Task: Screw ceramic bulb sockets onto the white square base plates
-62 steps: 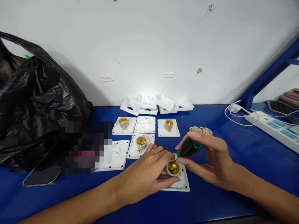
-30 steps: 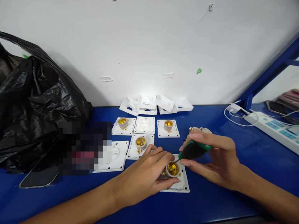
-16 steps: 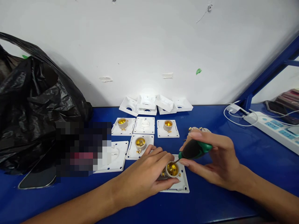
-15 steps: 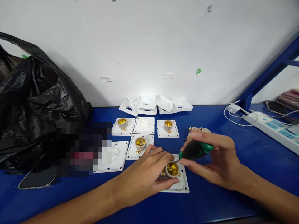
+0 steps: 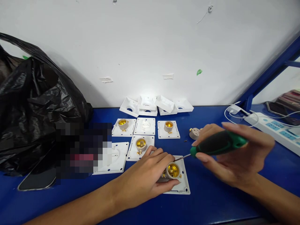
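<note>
My left hand [image 5: 152, 170] is closed round the side of a round lamp socket [image 5: 172, 170] with a brass-coloured inside. That socket sits on a square white base plate [image 5: 184, 184] on the table. In my right hand [image 5: 236, 156] is a screwdriver [image 5: 217, 143] with a green and black handle. Its shaft slants down to the left, and the tip is at the far rim of the socket, by my left fingers. Beyond my right hand lies a loose lamp socket [image 5: 194, 133], partly hidden by the fingers. A small screw [image 5: 185, 141] lies near it.
Several white plates [image 5: 145, 126], some bearing sockets, lie on the blue table [image 5: 150, 212]. White square covers [image 5: 147, 104] lean at the wall. A black plastic bag [image 5: 39, 87] and a phone [image 5: 37, 179] are at left. At right is a power strip [image 5: 274, 128] with cables.
My right hand has drawn back up and to the right with the screwdriver, whose tip has come out of the socket. My left hand keeps its hold.
</note>
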Demonstrator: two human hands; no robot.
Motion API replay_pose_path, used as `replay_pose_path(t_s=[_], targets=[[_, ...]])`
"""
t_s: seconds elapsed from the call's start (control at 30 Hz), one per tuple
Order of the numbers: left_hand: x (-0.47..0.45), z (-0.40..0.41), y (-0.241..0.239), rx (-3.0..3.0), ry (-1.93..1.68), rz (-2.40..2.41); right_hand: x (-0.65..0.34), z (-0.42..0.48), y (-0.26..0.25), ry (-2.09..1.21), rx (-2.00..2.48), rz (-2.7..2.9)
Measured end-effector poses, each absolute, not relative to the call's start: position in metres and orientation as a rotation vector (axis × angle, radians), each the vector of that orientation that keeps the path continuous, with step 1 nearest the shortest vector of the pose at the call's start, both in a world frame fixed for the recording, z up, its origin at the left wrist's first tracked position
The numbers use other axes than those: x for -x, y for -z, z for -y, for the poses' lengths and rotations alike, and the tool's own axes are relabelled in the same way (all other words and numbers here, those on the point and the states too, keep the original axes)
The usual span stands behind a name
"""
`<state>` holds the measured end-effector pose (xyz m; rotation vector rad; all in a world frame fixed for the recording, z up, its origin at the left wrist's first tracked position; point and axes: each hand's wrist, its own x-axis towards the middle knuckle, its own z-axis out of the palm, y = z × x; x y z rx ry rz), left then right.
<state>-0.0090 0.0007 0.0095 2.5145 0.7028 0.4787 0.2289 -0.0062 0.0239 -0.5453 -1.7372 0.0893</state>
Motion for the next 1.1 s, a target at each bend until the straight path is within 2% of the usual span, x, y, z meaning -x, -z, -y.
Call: replay_pose_path(t_s=[0.17, 0.53, 0.9, 1.1], targets=[[0.010, 0.002, -0.012, -2.478, -0.492, -0.733, -0.239, -0.009, -0.025, 0.192, 0.689, 1.575], [0.010, -0.002, -0.010, -2.597, -0.499, -0.659, -0.254, -0.039, -0.014, 0.052, 1.013, 1.659], [0.012, -0.001, -0.007, -2.648, -0.659, -0.602, -0.255, -0.038, -0.015, 0.170, 1.027, 1.737], [0.010, -0.001, -0.007, -2.636, -0.605, -0.706, -0.255, -0.038, -0.014, 0.208, 1.045, 1.758]])
